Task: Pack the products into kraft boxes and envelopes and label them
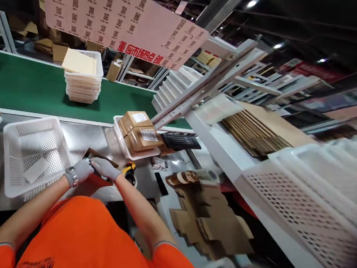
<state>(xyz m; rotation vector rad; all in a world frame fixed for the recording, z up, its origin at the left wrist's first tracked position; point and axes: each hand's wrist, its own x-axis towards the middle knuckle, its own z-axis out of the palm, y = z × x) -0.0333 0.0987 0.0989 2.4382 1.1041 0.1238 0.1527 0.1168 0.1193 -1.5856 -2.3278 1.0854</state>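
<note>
My left hand (83,170), in a grey glove with a metal watch at the wrist, is closed at the front edge of the metal bench. My right hand (106,169), gloved too, meets it fingertip to fingertip. Between the fingers is a small dark thing that I cannot make out. Both hands are over an open brown cardboard box (98,180), partly hidden by them. A yellow and black tape dispenser (129,172) lies just right of my right hand. On the left stands a white plastic basket (8,152) with a pale paper (37,170) in it.
A white basket (119,134) of taped, labelled cartons (139,130) and a keyboard (181,141) sit behind. Stacked baskets (82,88) stand on the green conveyor (29,81). Flattened cardboard (220,225) lies right, below a shelf (215,141) on a slanting metal post (201,92).
</note>
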